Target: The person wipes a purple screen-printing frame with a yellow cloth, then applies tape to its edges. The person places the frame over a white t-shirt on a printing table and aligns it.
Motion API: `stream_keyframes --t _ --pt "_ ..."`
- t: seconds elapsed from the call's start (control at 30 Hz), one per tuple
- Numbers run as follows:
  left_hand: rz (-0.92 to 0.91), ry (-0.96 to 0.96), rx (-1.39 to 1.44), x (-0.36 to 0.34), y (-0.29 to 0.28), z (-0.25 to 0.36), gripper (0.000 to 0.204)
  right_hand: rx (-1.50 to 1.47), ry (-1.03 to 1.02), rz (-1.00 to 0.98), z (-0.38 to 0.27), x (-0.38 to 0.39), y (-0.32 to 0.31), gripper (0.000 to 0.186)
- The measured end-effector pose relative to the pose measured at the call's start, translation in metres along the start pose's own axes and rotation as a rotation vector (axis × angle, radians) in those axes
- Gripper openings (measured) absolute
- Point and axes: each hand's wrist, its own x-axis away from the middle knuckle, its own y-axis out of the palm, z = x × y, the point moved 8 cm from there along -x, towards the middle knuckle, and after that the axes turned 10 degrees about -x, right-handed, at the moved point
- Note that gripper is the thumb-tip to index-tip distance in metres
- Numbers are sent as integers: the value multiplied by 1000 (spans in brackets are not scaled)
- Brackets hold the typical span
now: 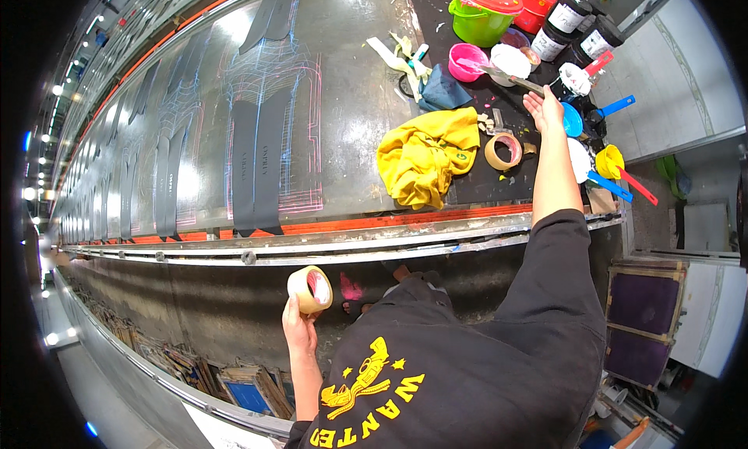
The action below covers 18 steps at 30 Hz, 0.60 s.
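Note:
My left hand is closed around a roll of tan packing tape, held over the floor gap in front of the table. Stretched out to the far right, my right hand grips the handle end of a long metal spatula. The spatula's blade lies over a white tub and points toward a pink tub. Below that hand, a second tape roll rests on the black tabletop. A crumpled yellow cloth lies left of this roll.
A green bucket with a red lid and black jars stand at the back right. Blue and yellow ladles or cups sit near the right edge. Dark cut panels lie along the long table. A metal rail borders its front.

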Motion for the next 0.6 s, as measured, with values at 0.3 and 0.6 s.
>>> stream_keyframes --t 0.3,0.6 --pt "15 -12 -23 9 -4 -2 43 98 -232 -122 -38 -25 58 32" --pt "100 -47 -27 22 -19 -12 46 209 -409 120 -83 -60 96 41"
